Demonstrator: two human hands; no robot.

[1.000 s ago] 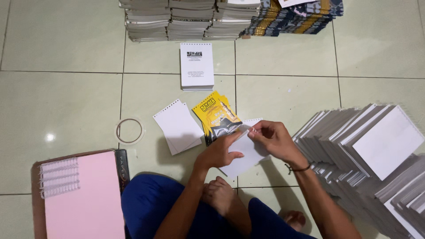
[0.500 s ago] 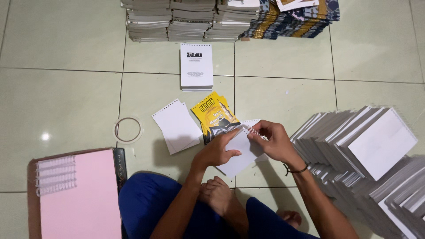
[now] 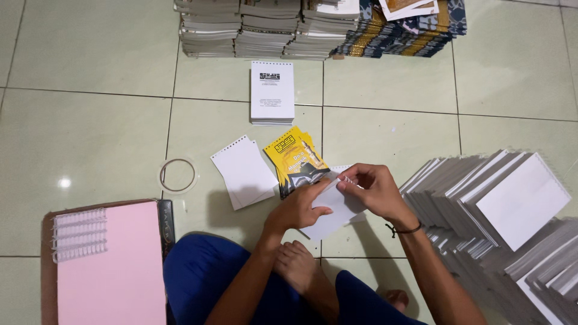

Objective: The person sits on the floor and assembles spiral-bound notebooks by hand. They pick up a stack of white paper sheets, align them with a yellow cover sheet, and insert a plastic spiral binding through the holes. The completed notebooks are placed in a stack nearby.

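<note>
A person sits on a tiled floor, both hands closed on a white pad [image 3: 328,213] held just above the floor in front of their knees. The left hand [image 3: 299,207] pinches its near-left edge; the right hand [image 3: 371,189] grips its far edge, fingertips at a white spiral [image 3: 348,179]. Just left lie a yellow booklet [image 3: 295,157] and another white pad [image 3: 243,171]; fanned white pads [image 3: 518,198] spread on the right.

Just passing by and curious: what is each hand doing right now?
Left hand: fingers closed on the white pad, gripping its left edge.
Right hand: fingers pinched at the pad's top edge, by the wire binding.
</note>
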